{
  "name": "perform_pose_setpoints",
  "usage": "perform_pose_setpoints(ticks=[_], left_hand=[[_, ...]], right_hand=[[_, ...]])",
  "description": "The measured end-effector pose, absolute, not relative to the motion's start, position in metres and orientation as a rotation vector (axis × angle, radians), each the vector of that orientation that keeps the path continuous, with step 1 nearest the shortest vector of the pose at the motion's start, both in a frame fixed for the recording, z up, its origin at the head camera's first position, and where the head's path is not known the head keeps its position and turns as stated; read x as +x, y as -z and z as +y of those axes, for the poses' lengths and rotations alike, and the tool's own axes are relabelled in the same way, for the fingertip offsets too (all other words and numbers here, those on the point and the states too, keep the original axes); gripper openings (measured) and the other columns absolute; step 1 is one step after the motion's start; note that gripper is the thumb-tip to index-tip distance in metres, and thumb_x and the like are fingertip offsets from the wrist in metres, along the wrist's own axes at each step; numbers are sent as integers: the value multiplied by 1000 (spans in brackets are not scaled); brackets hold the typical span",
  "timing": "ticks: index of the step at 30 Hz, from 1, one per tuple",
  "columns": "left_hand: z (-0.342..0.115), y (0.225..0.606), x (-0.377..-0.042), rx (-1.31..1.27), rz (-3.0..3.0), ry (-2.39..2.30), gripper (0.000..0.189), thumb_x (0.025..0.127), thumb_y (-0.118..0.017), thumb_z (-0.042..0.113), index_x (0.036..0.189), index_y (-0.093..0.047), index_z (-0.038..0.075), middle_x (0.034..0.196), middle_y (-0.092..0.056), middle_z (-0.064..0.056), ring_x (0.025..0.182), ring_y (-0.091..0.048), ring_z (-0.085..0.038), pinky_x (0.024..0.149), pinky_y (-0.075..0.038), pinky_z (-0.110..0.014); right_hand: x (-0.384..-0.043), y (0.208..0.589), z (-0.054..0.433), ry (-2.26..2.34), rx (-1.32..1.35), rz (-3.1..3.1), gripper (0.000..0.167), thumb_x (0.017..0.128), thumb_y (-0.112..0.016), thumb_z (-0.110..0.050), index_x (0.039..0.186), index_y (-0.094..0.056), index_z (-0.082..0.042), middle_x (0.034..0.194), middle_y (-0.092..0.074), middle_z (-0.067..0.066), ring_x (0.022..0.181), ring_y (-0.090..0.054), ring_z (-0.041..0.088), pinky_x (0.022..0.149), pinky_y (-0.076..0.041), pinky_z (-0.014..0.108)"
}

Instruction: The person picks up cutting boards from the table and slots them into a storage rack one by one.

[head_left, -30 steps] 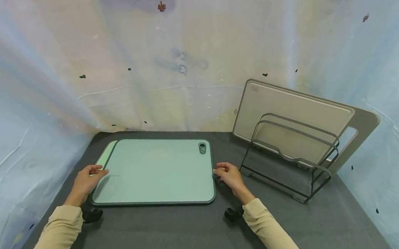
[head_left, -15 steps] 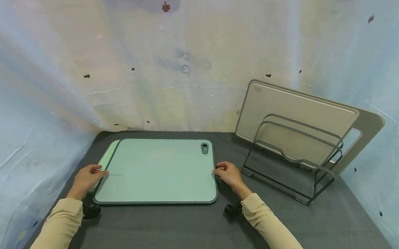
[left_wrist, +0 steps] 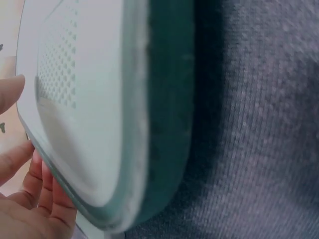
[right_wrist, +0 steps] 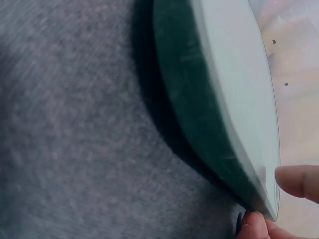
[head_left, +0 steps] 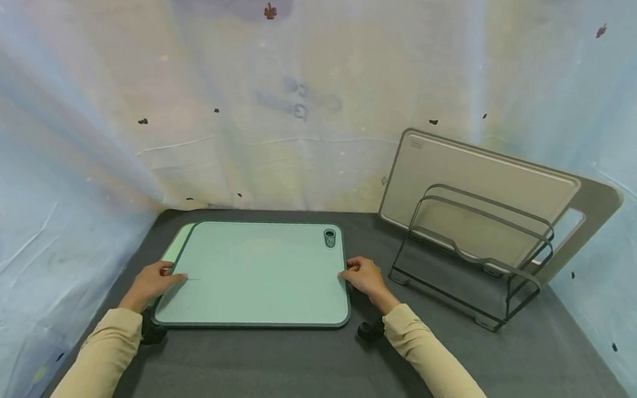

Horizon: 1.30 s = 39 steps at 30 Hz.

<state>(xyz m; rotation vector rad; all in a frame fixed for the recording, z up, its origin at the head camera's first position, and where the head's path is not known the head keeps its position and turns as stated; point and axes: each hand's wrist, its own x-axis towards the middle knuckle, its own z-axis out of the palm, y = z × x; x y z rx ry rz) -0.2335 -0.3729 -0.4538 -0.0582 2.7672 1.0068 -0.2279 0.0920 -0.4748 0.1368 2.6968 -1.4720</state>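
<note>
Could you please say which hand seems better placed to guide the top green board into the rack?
Likely the right hand: it is at the end of the top green board nearest the rack, while the left hand is at the opposite end.

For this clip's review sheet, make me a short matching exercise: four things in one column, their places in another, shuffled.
Things
1. Left hand
2. Right hand
3. Mint board
4. Beige board

Places
A. Tilted, behind the front wire of the rack
B. At the edge of the mint board nearer the rack
C. Between the two hands
D. At the edge of the mint board farther from the rack

Pairs: 1-D, 2-B, 3-C, 4-A
</note>
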Motion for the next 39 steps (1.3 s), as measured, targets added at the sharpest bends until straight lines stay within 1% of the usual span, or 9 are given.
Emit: perform_pose_setpoints(ticks=[4,8,11,16,19,21,26,34,39], left_hand=[[-375,455,-235,-22,2739,-973,80,97,-59,34,142,-21,-21,129,-33,-45,116,-38,-59,87,-42,-62],[-376,453,-236,27,2706,-967,81,96,-59,30,143,-16,-20,129,-29,-49,115,-37,-62,86,-42,-63],[-375,450,-236,35,2694,-975,82,96,-60,29,143,-15,-20,129,-29,-50,114,-37,-62,86,-43,-62],[-375,451,-236,-10,2663,-1020,85,95,-63,30,145,-14,-17,131,-26,-49,116,-36,-62,87,-42,-62],[-376,453,-236,-53,2629,-1083,86,94,-64,30,147,-12,-14,135,-23,-47,119,-32,-62,90,-39,-64],[-377,454,-236,-72,2609,-1112,87,94,-64,30,148,-11,-13,136,-20,-46,121,-29,-62,91,-37,-66],[-377,455,-236,-97,2566,-1155,87,95,-64,28,149,-9,-11,140,-15,-45,124,-23,-62,95,-32,-68],[-376,452,-236,-160,2486,-1246,88,94,-63,27,150,-5,-8,146,-6,-42,130,-14,-61,98,-24,-72],[-374,452,-234,-179,2465,-1301,86,94,-64,24,150,-7,-10,147,-7,-42,132,-13,-59,100,-22,-70]], right_hand=[[-226,473,92,1464,106,2694,49,84,-73,-14,126,-59,7,91,-63,10,82,-59,24,71,-51,39],[-225,472,91,1460,92,2705,52,84,-74,-13,128,-58,8,97,-62,11,88,-57,24,73,-50,38],[-225,473,89,1457,78,2724,50,83,-75,-12,126,-59,8,101,-60,11,91,-55,24,74,-50,37],[-224,474,87,1505,68,2703,45,81,-77,-8,120,-61,9,95,-59,11,85,-55,22,72,-49,35],[-224,474,88,1559,83,2659,48,80,-77,-5,121,-59,11,97,-59,13,86,-56,22,74,-50,35],[-223,474,88,1589,101,2627,52,80,-77,-4,125,-56,13,101,-58,14,89,-56,22,77,-50,35],[-222,474,89,1648,131,2553,54,82,-75,-2,129,-52,13,105,-56,15,92,-53,23,80,-48,35],[-224,479,90,1697,104,2511,51,84,-72,2,129,-51,14,100,-54,13,88,-49,21,74,-47,31],[-222,478,90,1716,102,2509,51,84,-72,3,129,-50,14,102,-55,14,89,-50,22,75,-47,32]])
